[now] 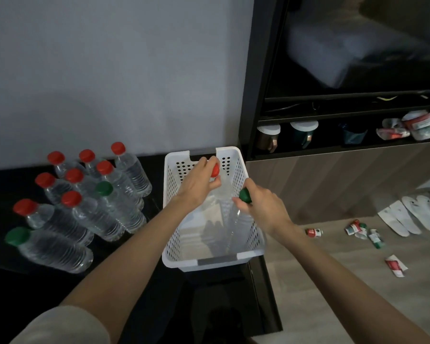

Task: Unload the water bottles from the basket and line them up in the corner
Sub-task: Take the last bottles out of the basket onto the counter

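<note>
This looks like a hotel room or a bedroom, with a big dark TV (358, 45) over a black shelf (333, 145) of mugs (268, 137), and white slippers (407, 217) on the wood floor (333, 269).

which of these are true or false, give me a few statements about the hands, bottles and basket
1. The left hand grips a red-capped bottle inside the white basket. True.
2. The right hand also holds a bottle with a red cap. False: it holds a green-capped bottle.
3. The unloaded bottles stand to the left of the basket. True.
4. All the unloaded bottles have red caps. False: two have green caps.
</note>
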Tool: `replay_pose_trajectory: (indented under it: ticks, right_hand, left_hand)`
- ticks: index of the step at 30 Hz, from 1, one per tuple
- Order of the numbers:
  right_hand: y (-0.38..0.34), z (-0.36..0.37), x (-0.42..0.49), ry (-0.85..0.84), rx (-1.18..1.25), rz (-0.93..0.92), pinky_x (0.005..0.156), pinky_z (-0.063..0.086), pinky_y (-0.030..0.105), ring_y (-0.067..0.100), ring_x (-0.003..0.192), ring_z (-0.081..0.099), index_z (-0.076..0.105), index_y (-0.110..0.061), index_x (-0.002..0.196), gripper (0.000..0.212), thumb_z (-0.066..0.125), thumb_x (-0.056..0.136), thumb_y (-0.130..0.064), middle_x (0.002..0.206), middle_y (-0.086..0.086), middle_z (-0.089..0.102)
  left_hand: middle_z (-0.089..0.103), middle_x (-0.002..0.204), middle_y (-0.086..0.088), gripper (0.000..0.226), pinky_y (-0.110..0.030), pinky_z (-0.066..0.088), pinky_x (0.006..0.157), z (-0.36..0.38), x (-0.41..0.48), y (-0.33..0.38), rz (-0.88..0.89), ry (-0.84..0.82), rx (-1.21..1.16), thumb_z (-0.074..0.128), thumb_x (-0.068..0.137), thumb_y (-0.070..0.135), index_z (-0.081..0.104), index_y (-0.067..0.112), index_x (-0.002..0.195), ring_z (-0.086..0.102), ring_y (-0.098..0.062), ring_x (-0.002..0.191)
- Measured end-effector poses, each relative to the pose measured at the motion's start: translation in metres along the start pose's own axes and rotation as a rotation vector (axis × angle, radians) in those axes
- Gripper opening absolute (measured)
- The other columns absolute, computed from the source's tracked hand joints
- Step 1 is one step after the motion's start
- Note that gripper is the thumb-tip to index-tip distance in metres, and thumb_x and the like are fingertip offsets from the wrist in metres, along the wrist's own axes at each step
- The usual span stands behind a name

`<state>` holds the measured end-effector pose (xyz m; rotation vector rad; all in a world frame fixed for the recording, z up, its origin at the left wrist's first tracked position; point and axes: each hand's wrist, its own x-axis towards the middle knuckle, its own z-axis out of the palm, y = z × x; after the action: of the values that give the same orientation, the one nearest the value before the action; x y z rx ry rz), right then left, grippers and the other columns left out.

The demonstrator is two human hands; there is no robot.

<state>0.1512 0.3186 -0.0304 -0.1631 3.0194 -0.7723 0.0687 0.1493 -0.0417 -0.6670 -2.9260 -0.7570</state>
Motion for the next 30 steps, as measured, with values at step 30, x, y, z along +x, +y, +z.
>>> replay_pose_trajectory:
  ticks: [30]
  right_hand:
    - [-0.192, -0.053, 0.027, 0.275, 0.512, -0.524, 0.058, 0.041, 0.032, 0.012, 0.061, 0.047, 0.054, -0.014, 0.078, 0.018, 0.069, 0.078, -0.024, 0.067, -0.004, 0.053]
  left_hand:
    - [0.051, 0.092, 0.003, 0.017, -0.022, 0.038, 0.065, -0.210, -0.160, -0.003, -0.289, 0.611, -0.059, 0.058, 0.087, 0.022, 0.044, 0.019, 0.097, 0.047, -0.009, 0.072]
